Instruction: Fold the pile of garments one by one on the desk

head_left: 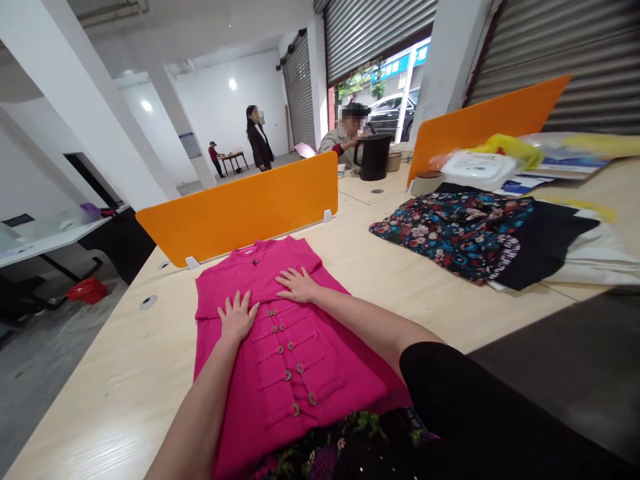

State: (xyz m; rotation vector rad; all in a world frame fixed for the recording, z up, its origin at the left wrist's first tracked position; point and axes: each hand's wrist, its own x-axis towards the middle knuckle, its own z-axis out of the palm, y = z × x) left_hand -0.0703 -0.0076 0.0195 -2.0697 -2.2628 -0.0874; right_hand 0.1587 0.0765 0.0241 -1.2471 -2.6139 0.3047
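Head view: both hands, left (237, 317) and right (299, 285), lie flat, fingers spread, apparently pressing the pink vest (290, 347).

pink garment (300, 353): matt woven cloth | table (400, 280): pale smooth wood-grain | divider (240, 213): glossy plastic

Orange divider panel (240, 207) upright at 12 o'clock on pale wood table (125, 373). Second orange divider (485, 120) at 2 o'clock. Floral fabric pile (450, 227) at 2 o'clock, black cloth (545, 247) touching its right edge. Black bucket (374, 157) at 1 o'clock, seated person (345, 137) just beside. Standing person (259, 139) at 12 o'clock, far back. Red basin (87, 290) on floor at 10 o'clock.
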